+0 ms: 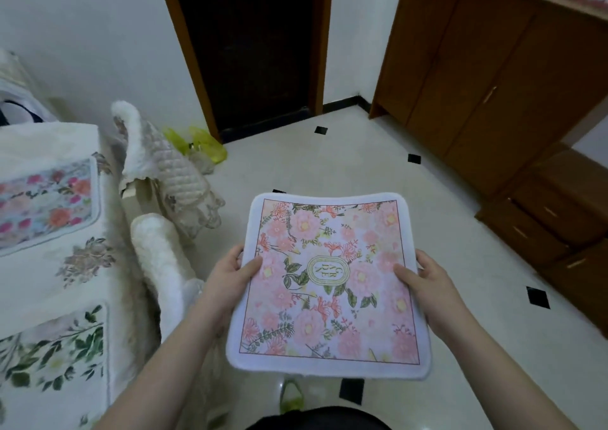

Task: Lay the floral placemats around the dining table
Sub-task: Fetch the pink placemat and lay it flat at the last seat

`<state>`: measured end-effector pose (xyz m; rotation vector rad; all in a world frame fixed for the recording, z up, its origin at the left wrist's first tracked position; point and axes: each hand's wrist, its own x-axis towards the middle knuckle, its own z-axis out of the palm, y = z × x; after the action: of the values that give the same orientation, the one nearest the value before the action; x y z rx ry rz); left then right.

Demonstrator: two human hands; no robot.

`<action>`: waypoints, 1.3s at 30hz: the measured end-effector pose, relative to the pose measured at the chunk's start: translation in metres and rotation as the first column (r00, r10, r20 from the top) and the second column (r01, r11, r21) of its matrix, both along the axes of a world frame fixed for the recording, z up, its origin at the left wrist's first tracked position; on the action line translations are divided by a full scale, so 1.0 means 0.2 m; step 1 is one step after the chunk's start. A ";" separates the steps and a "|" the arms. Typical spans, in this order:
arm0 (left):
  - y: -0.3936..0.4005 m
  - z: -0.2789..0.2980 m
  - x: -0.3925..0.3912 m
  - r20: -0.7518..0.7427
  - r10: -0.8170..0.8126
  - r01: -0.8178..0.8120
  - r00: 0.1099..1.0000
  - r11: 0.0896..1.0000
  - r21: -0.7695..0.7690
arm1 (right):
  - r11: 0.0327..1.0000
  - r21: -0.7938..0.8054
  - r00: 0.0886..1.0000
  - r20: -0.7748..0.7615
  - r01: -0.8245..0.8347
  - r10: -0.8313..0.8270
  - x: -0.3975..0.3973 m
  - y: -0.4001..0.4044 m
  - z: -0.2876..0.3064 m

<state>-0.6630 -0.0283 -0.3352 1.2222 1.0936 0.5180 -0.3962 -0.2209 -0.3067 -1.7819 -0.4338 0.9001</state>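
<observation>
Carrying is the step in hand: a pink floral placemat (329,285) is held flat over the tiled floor (378,166), not yet on the table (49,265) at nine o'clock; left hand (227,275) and right hand (424,281) each pinch a side edge, thumbs on top; two placemats (46,202) already lie on the table's cloth; next, I judge, comes a leftward turn to a bare spot; padded chairs (164,166) stand beside the table; a wooden cabinet (493,84) sits at two o'clock.

Home dining room; clothed table (49,265), covered chairs (158,258), wooden cabinet (477,77)
</observation>
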 end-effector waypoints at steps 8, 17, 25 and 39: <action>0.38 0.00 0.06 0.029 0.065 -0.064 0.997 0.997 -0.046 | 0.997 0.006 0.997 0.009 -0.076 0.076 0.13 0.49 0.04; 0.74 0.01 0.31 0.000 0.162 -0.162 0.987 0.987 -0.005 | 0.977 0.044 0.977 -0.029 -0.210 0.211 0.51 1.07 0.01; 1.09 0.12 0.57 -0.071 0.280 -0.275 0.957 0.959 0.073 | 0.943 0.071 0.940 -0.085 -0.325 0.330 0.83 1.58 0.01; 1.54 0.09 0.46 -0.110 0.471 -0.465 0.875 0.882 0.079 | 0.879 0.052 0.868 -0.139 -0.474 0.476 0.77 2.37 -0.09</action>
<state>-0.5712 0.2802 -0.3170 1.0383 1.5076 0.8508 -0.2413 0.2527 -0.3256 -1.6013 -0.8033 1.3589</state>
